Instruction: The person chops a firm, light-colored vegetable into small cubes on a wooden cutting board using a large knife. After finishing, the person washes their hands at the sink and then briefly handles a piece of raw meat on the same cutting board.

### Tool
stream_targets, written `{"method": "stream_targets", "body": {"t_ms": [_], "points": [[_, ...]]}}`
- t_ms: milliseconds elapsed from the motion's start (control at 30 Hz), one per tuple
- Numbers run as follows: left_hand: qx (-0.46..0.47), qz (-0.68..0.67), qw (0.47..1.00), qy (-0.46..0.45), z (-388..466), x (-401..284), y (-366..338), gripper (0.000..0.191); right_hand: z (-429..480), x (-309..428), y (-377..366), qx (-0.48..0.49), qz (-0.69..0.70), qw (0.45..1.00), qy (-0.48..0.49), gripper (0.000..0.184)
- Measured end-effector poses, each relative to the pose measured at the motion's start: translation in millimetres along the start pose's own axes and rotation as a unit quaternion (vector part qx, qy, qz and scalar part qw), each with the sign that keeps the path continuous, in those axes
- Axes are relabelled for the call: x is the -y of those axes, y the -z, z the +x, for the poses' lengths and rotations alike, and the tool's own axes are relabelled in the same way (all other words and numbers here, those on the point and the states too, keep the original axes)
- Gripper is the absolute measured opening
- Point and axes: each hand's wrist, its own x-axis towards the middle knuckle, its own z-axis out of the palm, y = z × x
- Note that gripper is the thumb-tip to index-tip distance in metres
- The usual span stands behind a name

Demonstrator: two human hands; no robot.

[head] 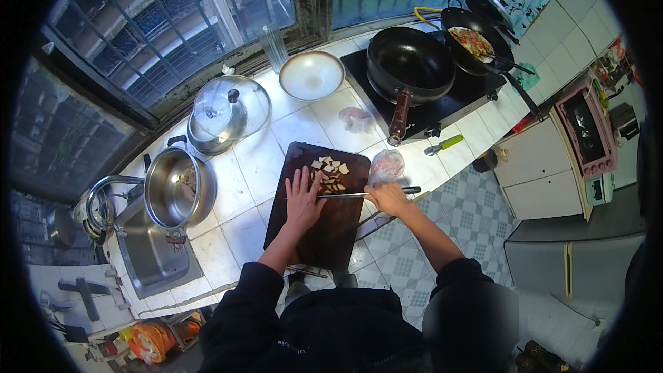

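Observation:
A dark brown cutting board (326,228) lies at the counter's front edge. Cut food pieces (331,167), pale with brown sides, are gathered on its upper part. My right hand (386,198) grips a kitchen knife (344,196) near the base of its black handle, with the thin blade lying across the board. Flat over the board and the left side of the pieces, my left hand (304,199) has its fingers spread beside the blade. Whether its fingertips press on any piece cannot be told. A clear plastic bag with pinkish contents (388,165) sits just beyond my right hand.
A deep black pan (412,65) and a wok holding a plate of food (471,44) stand on the stove. A white bowl (312,75), glass lid (233,114), steel pot (173,186) and sink (155,259) lie left. A green-handled peeler (444,145) rests right.

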Motion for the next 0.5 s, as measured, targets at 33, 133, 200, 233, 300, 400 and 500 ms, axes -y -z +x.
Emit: {"method": "stream_targets", "body": {"t_ms": [33,133,200,233,300,400,500], "points": [[-0.009,-0.012,1.0,0.019,-3,-1,12,0.073,-7,7,0,-0.009,0.016,1.0,-0.014,0.024],[-0.074,-0.032,0.995,0.06,-24,5,44,0.069,-35,29,-13,-0.08,0.079,0.993,-0.04,0.022],[-0.144,-0.053,0.982,0.11,-55,21,47,0.057,-54,45,-37,-0.083,0.086,0.991,-0.063,0.02],[-0.131,-0.046,0.982,0.128,-67,25,52,0.048,-60,51,-47,-0.089,0.085,0.99,-0.074,0.02],[-0.092,-0.044,0.983,0.155,-97,32,51,0.034,-76,77,-65,-0.082,0.113,0.982,-0.124,0.019],[0.002,-0.04,0.986,0.163,-127,34,43,0.028,-94,123,-74,-0.117,0.112,0.97,-0.179,0.016],[0.073,0.027,0.989,0.129,-139,24,39,0.037,-103,159,-90,-0.124,0.123,0.956,-0.236,0.015]]}}
